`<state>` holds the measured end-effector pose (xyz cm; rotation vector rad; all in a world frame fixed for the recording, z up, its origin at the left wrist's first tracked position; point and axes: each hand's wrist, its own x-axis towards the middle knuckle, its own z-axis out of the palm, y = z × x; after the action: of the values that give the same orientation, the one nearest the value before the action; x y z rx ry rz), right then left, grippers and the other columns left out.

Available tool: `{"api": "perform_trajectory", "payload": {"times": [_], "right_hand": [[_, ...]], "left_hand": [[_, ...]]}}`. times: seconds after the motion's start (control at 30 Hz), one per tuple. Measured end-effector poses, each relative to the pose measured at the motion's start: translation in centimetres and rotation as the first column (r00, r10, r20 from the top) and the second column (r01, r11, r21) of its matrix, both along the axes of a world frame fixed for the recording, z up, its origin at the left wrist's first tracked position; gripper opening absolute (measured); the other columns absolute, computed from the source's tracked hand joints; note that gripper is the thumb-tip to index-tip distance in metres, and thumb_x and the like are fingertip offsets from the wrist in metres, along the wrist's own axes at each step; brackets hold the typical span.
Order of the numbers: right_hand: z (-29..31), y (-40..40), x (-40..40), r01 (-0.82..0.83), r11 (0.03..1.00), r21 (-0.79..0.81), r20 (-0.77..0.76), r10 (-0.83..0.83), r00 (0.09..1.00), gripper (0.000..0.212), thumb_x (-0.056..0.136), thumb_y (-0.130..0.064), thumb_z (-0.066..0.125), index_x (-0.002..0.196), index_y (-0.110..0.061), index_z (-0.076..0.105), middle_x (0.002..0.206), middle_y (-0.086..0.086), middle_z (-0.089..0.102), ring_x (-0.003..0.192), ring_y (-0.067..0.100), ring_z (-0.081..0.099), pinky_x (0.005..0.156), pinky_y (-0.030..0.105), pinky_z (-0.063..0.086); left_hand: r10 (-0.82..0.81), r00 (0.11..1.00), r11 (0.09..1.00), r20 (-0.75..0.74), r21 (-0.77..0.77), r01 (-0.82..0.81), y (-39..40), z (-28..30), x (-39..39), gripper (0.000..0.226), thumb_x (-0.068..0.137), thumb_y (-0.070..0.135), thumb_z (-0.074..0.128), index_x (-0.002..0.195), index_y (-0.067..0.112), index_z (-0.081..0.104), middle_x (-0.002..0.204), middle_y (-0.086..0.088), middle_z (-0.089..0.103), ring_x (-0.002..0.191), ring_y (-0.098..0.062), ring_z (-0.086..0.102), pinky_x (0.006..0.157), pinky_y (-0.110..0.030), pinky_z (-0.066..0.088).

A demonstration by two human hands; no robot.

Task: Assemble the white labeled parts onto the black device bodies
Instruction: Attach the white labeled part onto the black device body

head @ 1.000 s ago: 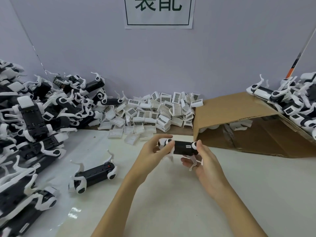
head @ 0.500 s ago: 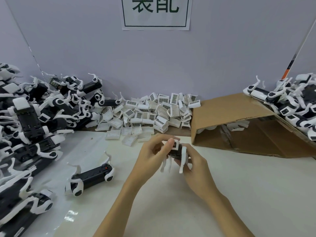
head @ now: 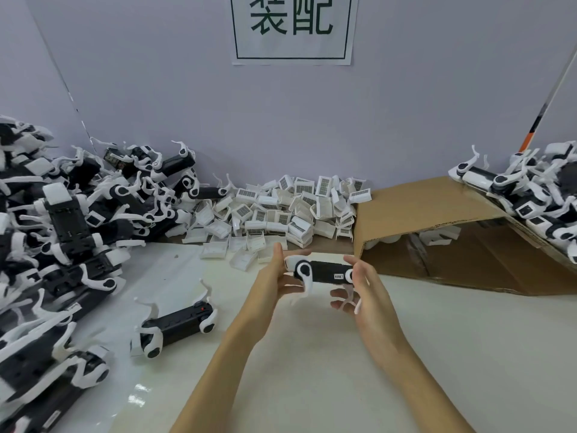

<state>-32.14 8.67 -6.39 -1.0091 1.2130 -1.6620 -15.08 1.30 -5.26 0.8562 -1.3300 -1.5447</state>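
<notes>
Device pile (head: 56, 245) crowds left, cardboard box (head: 437, 220) right, open tabletop (head: 312, 370) between

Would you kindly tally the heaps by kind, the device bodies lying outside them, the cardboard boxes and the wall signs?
Heaps of device bodies: 2
Heap of white labeled parts: 1
Outside the heaps, the held device body and the lone device body: 2
Cardboard box: 1
Wall sign: 1
Total: 7

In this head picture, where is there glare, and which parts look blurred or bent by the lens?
Head view: glare on the glossy table near the bottom left; the left pile of devices smears toward the edge; the wall seam at top right bows from wide-angle distortion; the held black device is fairly sharp.
</notes>
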Motion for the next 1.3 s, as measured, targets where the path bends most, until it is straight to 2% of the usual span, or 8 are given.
{"api": "perform_trajectory", "payload": {"times": [0.17,0.3,0.4,0.53,0.73,0.9,1.07,1.3], "right_hand": [[-0.6,0.9,1.1,-0.098,0.992,-0.08,-0.371,0.061,0.927,0.046,0.095,-0.054,0.067,0.138,-0.041,0.056,0.111,-0.016,0.07,0.105,0.017,0.073,0.079,0.026,0.059],[-0.1,-0.2,2.7,-0.188,0.982,-0.027,-0.07,0.186,0.98,0.055,0.099,-0.063,0.049,0.139,-0.027,0.06,0.116,0.013,0.071,0.103,0.018,0.073,0.083,0.031,0.059],[0.5,-4.1,3.4,-0.113,0.992,0.058,-0.342,0.126,0.931,0.025,0.112,-0.023,0.049,0.13,-0.022,0.066,0.12,0.013,0.068,0.1,0.02,0.072,0.084,0.032,0.061],[1.9,-9.6,4.1,-0.285,0.954,0.091,-0.665,0.271,0.696,0.057,0.094,0.003,0.062,0.146,-0.02,0.058,0.139,-0.003,0.053,0.132,0.013,0.05,0.112,0.019,0.04],[1.4,-16.9,6.6,-0.177,0.968,0.18,-0.984,0.177,-0.032,0.045,0.109,-0.03,0.054,0.153,-0.021,0.053,0.169,0.006,0.029,0.154,0.024,0.031,0.121,0.036,0.027],[0.9,-17.2,6.7,-0.141,0.983,0.119,-0.957,0.151,0.248,0.019,0.097,-0.015,0.072,0.102,0.004,0.076,0.131,0.014,0.063,0.122,0.03,0.061,0.099,0.034,0.044],[-2.5,-12.6,2.7,0.002,0.984,0.18,-0.976,0.178,0.125,0.041,0.098,0.001,0.061,0.139,0.003,0.058,0.094,0.0,0.051,0.103,0.028,0.055,0.097,0.035,0.047],[0.6,-10.8,2.8,0.027,0.992,-0.121,-0.614,-0.097,0.783,0.005,0.103,-0.013,0.064,0.099,-0.013,0.066,0.1,0.0,0.067,0.089,0.002,0.061,0.08,0.016,0.047]], "left_hand": [[0.401,0.881,0.903,0.252,-0.272,-0.333,0.7,-1.1,-1.0,0.053,0.091,0.081,0.051,0.098,0.034,0.074,0.088,0.026,0.075,0.079,0.004,0.071,0.068,-0.012,0.048],[0.622,0.783,0.76,0.03,-0.267,-0.593,-0.7,-1.5,0.6,0.05,0.111,0.045,0.051,0.073,0.019,0.07,0.062,0.009,0.066,0.055,-0.009,0.056,0.055,-0.02,0.043],[0.683,0.714,0.712,-0.154,-0.073,-0.698,-1.1,-0.8,1.7,0.057,0.114,0.04,0.045,0.069,0.016,0.071,0.064,0.0,0.067,0.053,-0.013,0.058,0.049,-0.024,0.046],[0.694,0.686,0.703,-0.22,-0.001,-0.711,-0.9,-0.6,1.4,0.058,0.116,0.034,0.044,0.068,0.013,0.071,0.069,-0.011,0.068,0.058,-0.021,0.059,0.057,-0.034,0.048],[0.647,0.729,0.732,-0.224,-0.086,-0.676,-0.2,0.1,0.9,0.052,0.107,0.037,0.044,0.064,0.025,0.071,0.075,-0.005,0.074,0.075,-0.027,0.068,0.076,-0.052,0.051],[0.658,0.72,0.732,-0.22,-0.037,-0.68,-0.6,0.1,1.1,0.051,0.094,0.05,0.047,0.068,0.013,0.072,0.085,-0.024,0.072,0.087,-0.049,0.065,0.079,-0.061,0.05],[0.659,0.724,0.735,-0.204,-0.03,-0.677,-0.5,-0.3,1.1,0.048,0.095,0.044,0.048,0.069,0.009,0.069,0.08,-0.023,0.068,0.076,-0.038,0.059,0.072,-0.054,0.046],[0.612,0.767,0.774,-0.191,-0.051,-0.631,-1.0,-0.8,1.1,0.046,0.11,0.024,0.049,0.073,0.004,0.069,0.073,-0.016,0.064,0.06,-0.017,0.058,0.052,-0.03,0.045]]}}
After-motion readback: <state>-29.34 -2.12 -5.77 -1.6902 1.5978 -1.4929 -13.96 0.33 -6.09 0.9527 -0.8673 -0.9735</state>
